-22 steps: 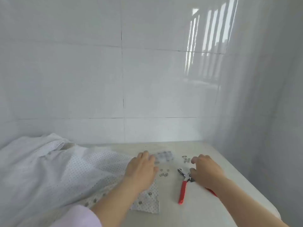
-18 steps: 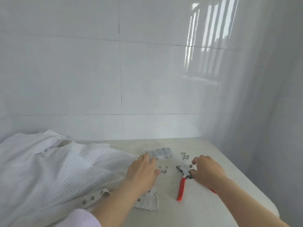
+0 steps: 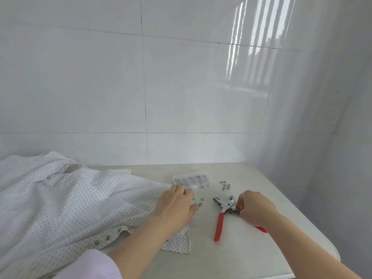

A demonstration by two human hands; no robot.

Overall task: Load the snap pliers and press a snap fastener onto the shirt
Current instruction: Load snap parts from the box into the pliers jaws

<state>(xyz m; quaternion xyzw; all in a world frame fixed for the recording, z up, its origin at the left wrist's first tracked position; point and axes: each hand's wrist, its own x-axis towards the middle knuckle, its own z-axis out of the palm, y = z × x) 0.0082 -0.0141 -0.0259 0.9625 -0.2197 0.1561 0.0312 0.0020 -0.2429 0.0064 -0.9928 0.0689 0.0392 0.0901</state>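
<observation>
Red-handled snap pliers [image 3: 221, 215] lie on the table with the metal jaws pointing away from me. My right hand [image 3: 254, 208] rests on them at the pivot, fingers curled around the joint. My left hand [image 3: 176, 205] lies palm down on the edge of the white dotted shirt [image 3: 70, 202], its fingertips touching a small cluster of loose metal snap parts [image 3: 198, 203]. A row of fitted snaps [image 3: 104, 238] runs along the shirt's placket near me.
A clear plastic snap box [image 3: 191, 180] stands behind my left hand. More loose snaps [image 3: 225, 185] lie to its right. The pale table [image 3: 271, 248] ends in a rounded right edge. White tiled walls close the back and right.
My left hand has slid forward so its fingertips reach the loose snaps. My right hand has closed onto the pliers' pivot. The camera has tilted slightly.
</observation>
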